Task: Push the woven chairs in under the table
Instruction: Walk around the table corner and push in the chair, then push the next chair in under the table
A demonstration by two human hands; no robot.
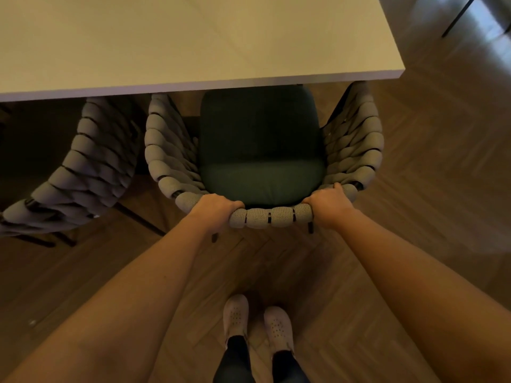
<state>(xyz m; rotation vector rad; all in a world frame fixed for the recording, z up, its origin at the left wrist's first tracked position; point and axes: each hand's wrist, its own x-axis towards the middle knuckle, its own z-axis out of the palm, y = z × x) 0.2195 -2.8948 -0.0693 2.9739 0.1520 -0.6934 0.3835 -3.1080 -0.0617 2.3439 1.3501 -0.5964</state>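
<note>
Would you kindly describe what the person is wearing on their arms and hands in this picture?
The left hand and right hand are ungloved. No sleeve, watch or bracelet shows anywhere along either arm, which is bare right to the frame's edge.

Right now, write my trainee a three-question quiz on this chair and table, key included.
1. True or false: the left-hand grip and the right-hand grip both hold the woven chair's back rim.
2. Pick one. The green seat cushion is: A) wholly hidden under the table; B) mostly in view in front of the table's edge; C) lying on the tabletop.
3. Fill in: the second woven chair stands on the person's ____ side.

Key: 1 true; 2 B; 3 left.
</note>
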